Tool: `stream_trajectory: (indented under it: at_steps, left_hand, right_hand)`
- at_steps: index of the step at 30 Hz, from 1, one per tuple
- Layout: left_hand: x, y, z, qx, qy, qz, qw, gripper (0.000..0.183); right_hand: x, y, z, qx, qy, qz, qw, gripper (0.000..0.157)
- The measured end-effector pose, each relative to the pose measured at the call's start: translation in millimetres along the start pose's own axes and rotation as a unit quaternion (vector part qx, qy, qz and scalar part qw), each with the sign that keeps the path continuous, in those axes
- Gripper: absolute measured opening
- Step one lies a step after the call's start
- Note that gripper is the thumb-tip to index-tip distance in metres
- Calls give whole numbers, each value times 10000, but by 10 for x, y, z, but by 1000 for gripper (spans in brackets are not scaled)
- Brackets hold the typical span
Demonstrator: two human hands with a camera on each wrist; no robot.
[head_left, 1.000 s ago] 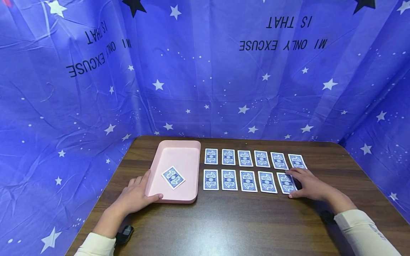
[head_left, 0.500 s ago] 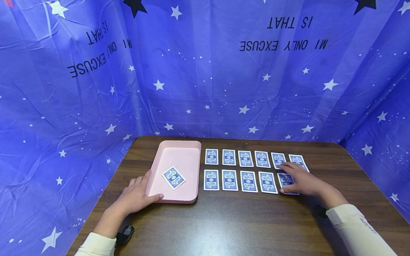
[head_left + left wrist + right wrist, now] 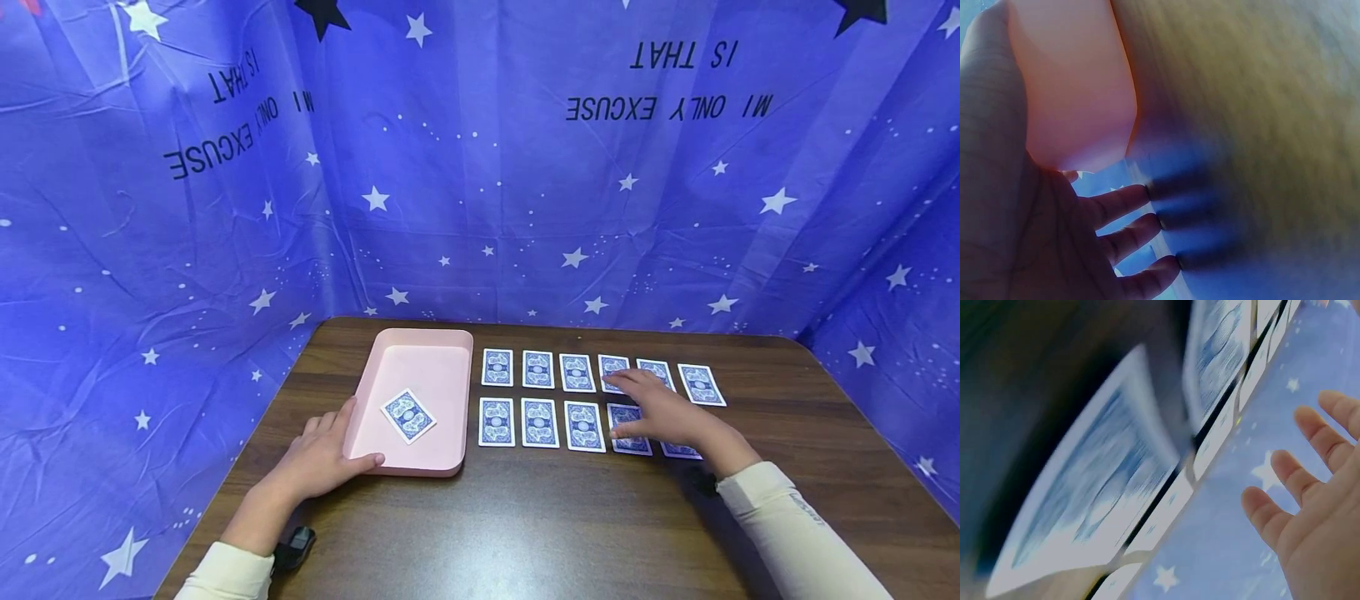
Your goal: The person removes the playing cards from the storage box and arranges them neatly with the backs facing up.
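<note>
My left hand (image 3: 318, 457) rests against the left front corner of a pink tray (image 3: 423, 367), thumb on the front rim and index finger along the left side. In the left wrist view its other fingers (image 3: 1132, 240) reach toward the tabletop. One blue-backed playing card (image 3: 408, 416) lies askew in the tray. Face-down playing cards form a back row (image 3: 498, 367) and a front row (image 3: 497, 422) right of the tray. My right hand (image 3: 663, 412), fingers spread and holding nothing, hovers over the rows' right part, partly covering a front-row card (image 3: 632, 443) and a back-row card (image 3: 613, 364).
The wooden table (image 3: 480, 525) extends toward me in front of the cards. A blue star-printed cloth (image 3: 525, 208) hangs behind it and on both sides. A black wrist strap (image 3: 294, 550) is on the left wrist.
My right hand has moved left along the rows, from the rightmost front card to the fourth column, uncovering the rightmost back-row card. The left hand, tray and cards have stayed put.
</note>
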State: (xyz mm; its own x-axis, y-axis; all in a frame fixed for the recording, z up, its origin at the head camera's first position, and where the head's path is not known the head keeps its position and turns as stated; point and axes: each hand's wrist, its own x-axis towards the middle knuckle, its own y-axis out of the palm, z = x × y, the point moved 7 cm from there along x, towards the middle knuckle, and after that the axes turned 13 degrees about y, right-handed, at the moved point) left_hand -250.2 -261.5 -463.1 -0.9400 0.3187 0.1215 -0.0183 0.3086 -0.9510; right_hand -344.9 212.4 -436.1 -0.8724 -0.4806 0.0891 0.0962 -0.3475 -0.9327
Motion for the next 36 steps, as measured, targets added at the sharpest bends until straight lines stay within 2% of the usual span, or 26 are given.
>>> stream_trajectory:
  at_steps: [7,20,28,36]
  left_hand:
    - [-4,2,-5,15,40,-37,10000,113]
    - [2,-9,-3,-38,-31,63,10000,114]
    - [2,-2,8,-51,-87,117,9999,114]
    - [7,0,0,-49,-54,106,9999,114]
  right_hand:
    - [238,82,343,-106,-120,243,9996,84]
    - [678,104,1072,-364,-921,294,9946,86]
    - [903,212,1433,-512,-1134,519,9909,83]
    - [1085,406,1752,-571,-1425,679,9858,83]
